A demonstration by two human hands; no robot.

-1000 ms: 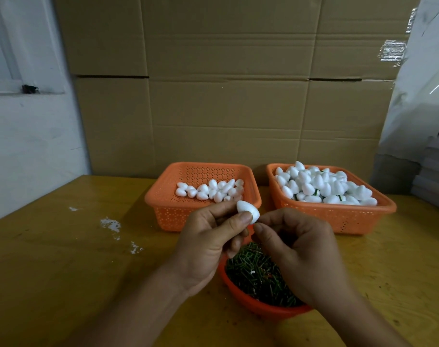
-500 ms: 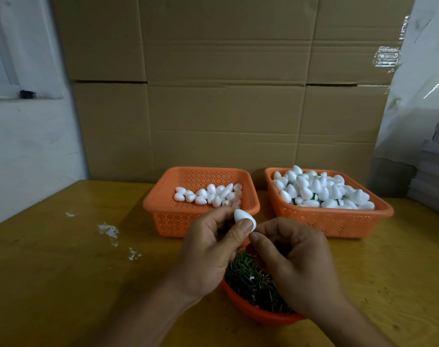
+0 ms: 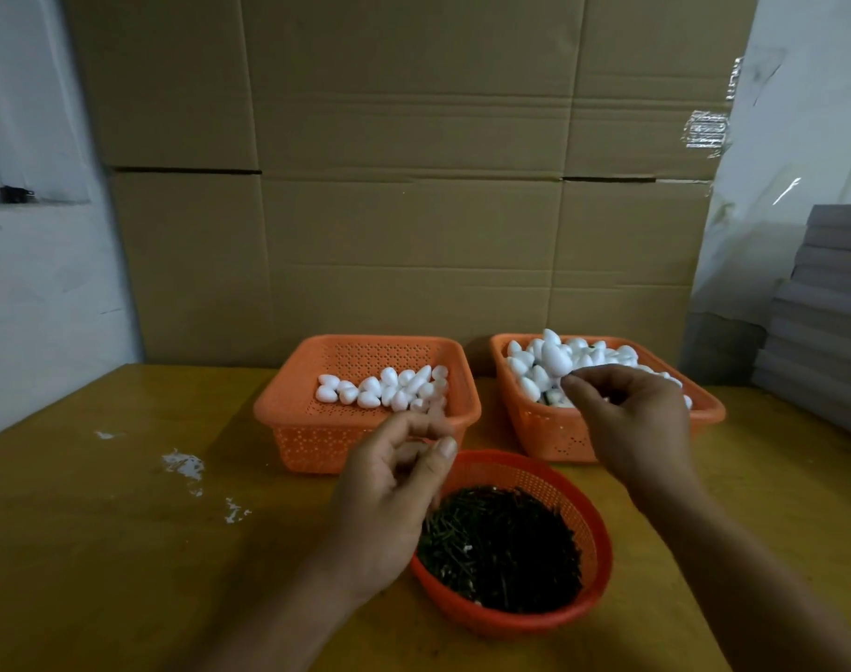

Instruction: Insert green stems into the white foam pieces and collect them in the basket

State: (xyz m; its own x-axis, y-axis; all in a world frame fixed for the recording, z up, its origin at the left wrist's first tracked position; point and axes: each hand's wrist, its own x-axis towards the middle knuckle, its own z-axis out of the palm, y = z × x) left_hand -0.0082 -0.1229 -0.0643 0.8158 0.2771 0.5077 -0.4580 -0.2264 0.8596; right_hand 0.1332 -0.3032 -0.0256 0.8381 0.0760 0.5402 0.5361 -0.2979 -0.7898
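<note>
White foam piece (image 3: 557,359), one, egg-shaped: you pinch it at your right hand (image 3: 632,419) fingertips, just above the pile in the right basket (image 3: 549,431). Whether its stem is seated cannot be told; your fingers hide the base.

Right basket, orange, perforated: heaped with white foam pieces, green showing between a few. Judged the collection basket.

Left basket (image 3: 316,429), orange: a smaller lot of plain foam pieces (image 3: 387,388) against its far right side. Judged the supply.

Round basket (image 3: 593,535), red-orange, nearest you on the tabletop (image 3: 98,550): full of green stems (image 3: 501,545).

Left hand (image 3: 389,497): over the near rim of the left basket, fingers loosely curled, blurred; nothing seen in it.

Step in hand: depositing a finished piece. Let the pinch go low over the heap so the piece settles and does not roll over the rim.

Next move calls for: left hand to pick one plain piece from the supply, right hand to single out one stem from the tangle.
</note>
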